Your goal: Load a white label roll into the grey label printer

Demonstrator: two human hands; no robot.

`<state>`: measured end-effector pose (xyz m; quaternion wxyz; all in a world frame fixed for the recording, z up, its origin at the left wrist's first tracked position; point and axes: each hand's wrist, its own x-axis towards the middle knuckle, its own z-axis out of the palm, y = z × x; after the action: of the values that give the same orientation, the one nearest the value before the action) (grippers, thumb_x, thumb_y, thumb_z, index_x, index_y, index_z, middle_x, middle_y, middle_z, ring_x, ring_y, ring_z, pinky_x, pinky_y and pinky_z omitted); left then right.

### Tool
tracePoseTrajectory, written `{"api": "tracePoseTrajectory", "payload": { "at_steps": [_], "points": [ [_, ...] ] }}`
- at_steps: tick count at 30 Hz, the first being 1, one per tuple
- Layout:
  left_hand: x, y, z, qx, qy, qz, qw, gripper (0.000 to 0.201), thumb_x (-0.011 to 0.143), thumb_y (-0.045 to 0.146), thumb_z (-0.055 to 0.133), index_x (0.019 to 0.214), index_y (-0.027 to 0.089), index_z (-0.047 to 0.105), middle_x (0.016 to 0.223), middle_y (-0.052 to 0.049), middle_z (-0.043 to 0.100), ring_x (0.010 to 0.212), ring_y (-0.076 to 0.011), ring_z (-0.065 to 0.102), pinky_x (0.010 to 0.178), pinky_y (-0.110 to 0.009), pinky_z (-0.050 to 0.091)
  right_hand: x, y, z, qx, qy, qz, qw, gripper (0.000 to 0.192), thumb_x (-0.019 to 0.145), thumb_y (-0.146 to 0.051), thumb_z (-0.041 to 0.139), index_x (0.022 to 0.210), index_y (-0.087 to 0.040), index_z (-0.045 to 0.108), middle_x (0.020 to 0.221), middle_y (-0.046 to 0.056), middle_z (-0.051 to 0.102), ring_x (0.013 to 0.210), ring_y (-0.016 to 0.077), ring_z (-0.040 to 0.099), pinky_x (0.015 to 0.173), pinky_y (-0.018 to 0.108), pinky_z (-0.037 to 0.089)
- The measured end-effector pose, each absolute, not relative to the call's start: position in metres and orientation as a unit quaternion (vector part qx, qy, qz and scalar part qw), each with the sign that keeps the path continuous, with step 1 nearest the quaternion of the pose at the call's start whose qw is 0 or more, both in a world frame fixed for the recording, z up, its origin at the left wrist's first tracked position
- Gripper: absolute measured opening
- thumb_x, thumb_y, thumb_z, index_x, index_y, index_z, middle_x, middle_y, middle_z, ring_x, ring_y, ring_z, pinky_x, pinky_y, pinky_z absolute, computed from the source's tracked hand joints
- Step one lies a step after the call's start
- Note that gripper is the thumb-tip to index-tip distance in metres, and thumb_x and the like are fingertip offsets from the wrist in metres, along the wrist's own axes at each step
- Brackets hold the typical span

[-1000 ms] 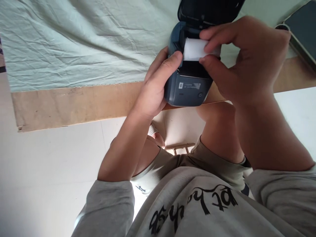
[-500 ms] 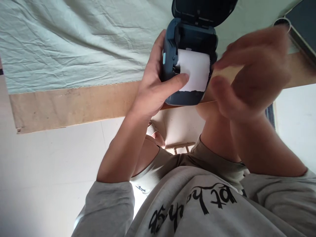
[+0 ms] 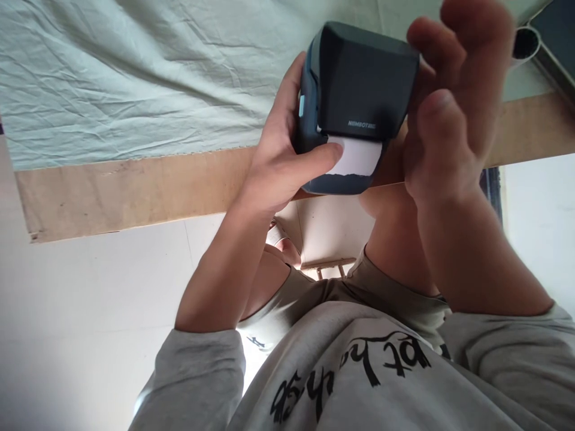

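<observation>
The left hand [image 3: 278,161] is clamped around the side of a small dark printer [image 3: 354,90] at the near table edge [image 3: 135,191], thumb on the white paper [image 3: 357,158] sticking out beneath its closed lid. The right hand [image 3: 449,120], fingers spread, rests against the printer's right side.

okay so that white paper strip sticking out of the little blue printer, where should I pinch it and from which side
Probably pinch the paper strip at its free torn lower edge, coming from the right: the left hand grips the printer from the left with its thumb on the strip's left end, while the right hand is open beside it.
</observation>
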<state>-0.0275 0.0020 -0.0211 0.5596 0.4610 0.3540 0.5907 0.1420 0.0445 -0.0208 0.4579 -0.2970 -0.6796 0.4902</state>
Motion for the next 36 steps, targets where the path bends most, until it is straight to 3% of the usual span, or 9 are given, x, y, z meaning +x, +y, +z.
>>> {"api": "tracePoseTrajectory", "payload": {
  "at_steps": [2,5,8,13,17,28,36],
  "points": [
    [-0.027,0.002,-0.019,0.458,0.358,0.596,0.554,0.041,0.066,0.020,0.062,0.105,0.026,0.050,0.116,0.001,0.052,0.130,-0.0176,0.034,0.106,-0.025,0.038,0.139,0.044,-0.019,-0.272,-0.716,0.470,0.439,0.054,0.079,-0.044,0.050,0.126,-0.025,0.033,0.123,-0.004,0.040,0.117,0.0077,0.043,0.099,0.019,0.045],
    [-0.022,-0.001,-0.011,0.433,0.407,0.573,0.564,0.026,0.073,0.030,0.060,0.095,0.023,0.050,0.104,-0.002,0.053,0.106,-0.0144,0.051,0.090,-0.024,0.046,0.133,0.050,-0.018,-0.271,-0.740,0.468,0.398,0.056,0.079,-0.042,0.050,0.126,-0.019,0.031,0.108,-0.003,0.047,0.094,0.0013,0.048,0.084,0.016,0.046],
    [-0.012,-0.004,-0.003,0.391,0.447,0.573,0.565,0.015,0.078,0.032,0.053,0.088,0.020,0.049,0.081,-0.002,0.050,0.080,-0.0106,0.054,0.067,-0.022,0.044,0.131,0.052,-0.018,-0.276,-0.740,0.468,0.397,0.052,0.079,-0.040,0.051,0.122,-0.016,0.035,0.102,-0.003,0.048,0.090,-0.0007,0.045,0.083,0.015,0.042],
    [-0.004,-0.006,0.001,0.356,0.452,0.604,0.551,0.009,0.081,0.023,0.045,0.085,0.017,0.049,0.073,-0.002,0.044,0.065,-0.0077,0.046,0.059,-0.023,0.035,0.132,0.051,-0.019,-0.286,-0.739,0.455,0.406,0.055,0.076,-0.040,0.054,0.122,-0.016,0.037,0.099,-0.003,0.047,0.084,-0.0011,0.045,0.076,0.015,0.041],
    [-0.010,-0.003,-0.004,0.390,0.404,0.584,0.586,0.009,0.077,0.021,0.050,0.086,0.021,0.049,0.075,-0.003,0.046,0.066,-0.0087,0.045,0.060,-0.025,0.038,0.132,0.052,-0.021,-0.279,-0.742,0.449,0.412,0.053,0.076,-0.040,0.053,0.121,-0.016,0.036,0.098,-0.002,0.047,0.083,0.0000,0.045,0.076,0.017,0.041],
    [-0.002,-0.003,-0.002,0.342,0.425,0.619,0.565,0.004,0.078,0.022,0.047,0.081,0.019,0.050,0.075,-0.002,0.051,0.067,-0.0092,0.050,0.057,-0.023,0.040,0.133,0.053,-0.016,-0.301,-0.745,0.451,0.388,0.050,0.077,-0.036,0.055,0.117,-0.014,0.035,0.100,0.001,0.052,0.082,0.0034,0.049,0.077,0.020,0.045],
    [-0.013,-0.004,-0.009,0.408,0.343,0.617,0.580,0.006,0.078,0.016,0.053,0.079,0.021,0.052,0.075,-0.001,0.054,0.072,-0.0091,0.049,0.063,-0.023,0.044,0.133,0.053,-0.019,-0.268,-0.763,0.398,0.433,0.040,0.081,-0.038,0.050,0.117,-0.024,0.042,0.111,-0.009,0.051,0.107,0.0055,0.051,0.102,0.018,0.042]
  ]
}}
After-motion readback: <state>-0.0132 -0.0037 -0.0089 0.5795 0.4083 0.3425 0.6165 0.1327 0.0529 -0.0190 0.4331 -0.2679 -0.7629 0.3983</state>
